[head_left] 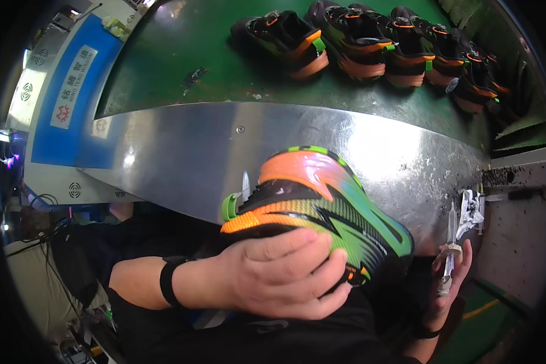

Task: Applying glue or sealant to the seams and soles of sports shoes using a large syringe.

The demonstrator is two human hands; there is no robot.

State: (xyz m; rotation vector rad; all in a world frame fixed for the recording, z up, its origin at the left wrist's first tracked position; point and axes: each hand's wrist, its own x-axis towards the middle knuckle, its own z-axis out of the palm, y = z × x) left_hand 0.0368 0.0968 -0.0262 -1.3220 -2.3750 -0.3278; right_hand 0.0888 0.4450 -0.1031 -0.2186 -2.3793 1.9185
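Note:
A sneaker [346, 212] in orange, green and black is tilted on its side over the near edge of the metal ledge. My left hand [285, 276] is closed around its upper, fingers across the side. A green loop [229, 207] sticks out at the shoe's left end, beside a thin translucent piece [246, 185]. At the right, my right hand [452, 282] holds a slim clear syringe [452, 227], pointed end up, with a beige ring round its middle. Just beyond it, a crumpled white wrapper or cloth [469, 213] is at the ledge's right end.
Several similar sneakers [361, 48] stand in a row on the green belt [182, 67] behind the metal ledge [182, 145]. A dark-handled tool [522, 195] juts out at the right edge. A blue and white panel [60, 103] stands to the left, with cables below it.

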